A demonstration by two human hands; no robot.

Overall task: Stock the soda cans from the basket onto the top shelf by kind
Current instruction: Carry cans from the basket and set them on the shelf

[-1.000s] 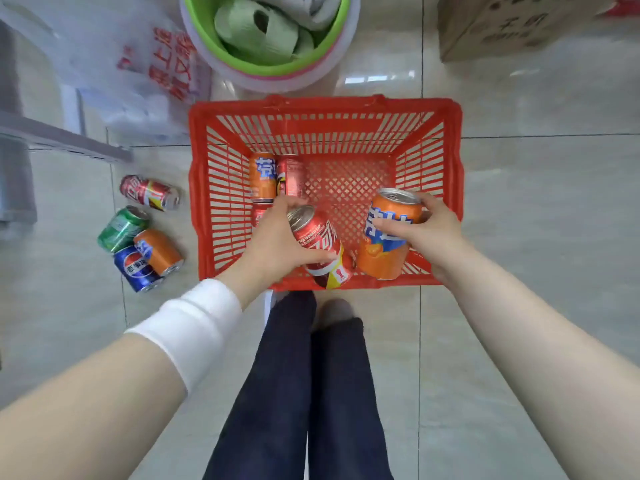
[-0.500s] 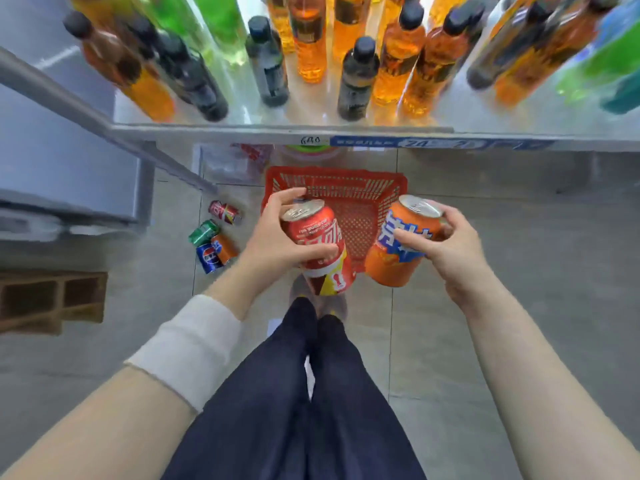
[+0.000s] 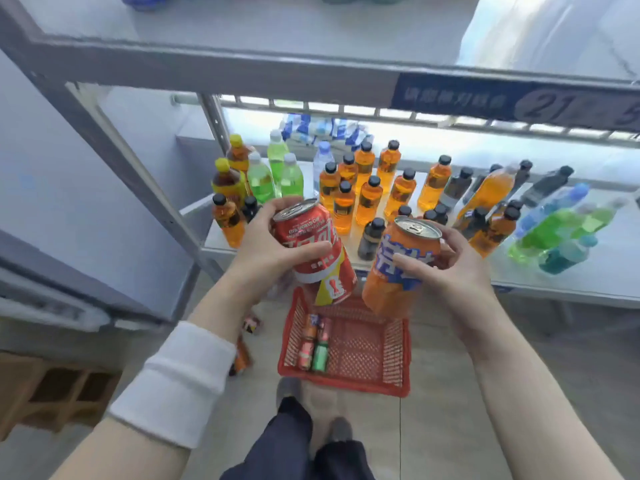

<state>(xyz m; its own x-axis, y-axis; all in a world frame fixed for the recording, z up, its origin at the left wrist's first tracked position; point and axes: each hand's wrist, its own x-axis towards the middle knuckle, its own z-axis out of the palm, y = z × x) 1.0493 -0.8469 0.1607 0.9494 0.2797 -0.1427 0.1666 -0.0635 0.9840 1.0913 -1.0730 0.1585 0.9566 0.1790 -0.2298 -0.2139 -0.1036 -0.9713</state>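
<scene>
Lifted higher above the basket [image 3: 346,385], red can [image 3: 306,226] sits in curled left fingers [image 3: 301,251], orange can [image 3: 391,289] in curled right fingers [image 3: 415,263].

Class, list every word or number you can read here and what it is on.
"21": on the blue shelf strip; characters beside it blurred.
On the red can: white characters, blurred; small print unreadable.
On the orange can: blue characters, partly under the right hand.
On the basket cans: too small.

A red soda can [image 3: 311,251] tilts in the left hand [image 3: 266,251]. An orange can [image 3: 398,271] with blue lettering leans in the right hand [image 3: 450,268]. Below, the red mesh basket [image 3: 367,355] on the floor holds several lying cans [image 3: 313,344] along its left wall.
</scene>
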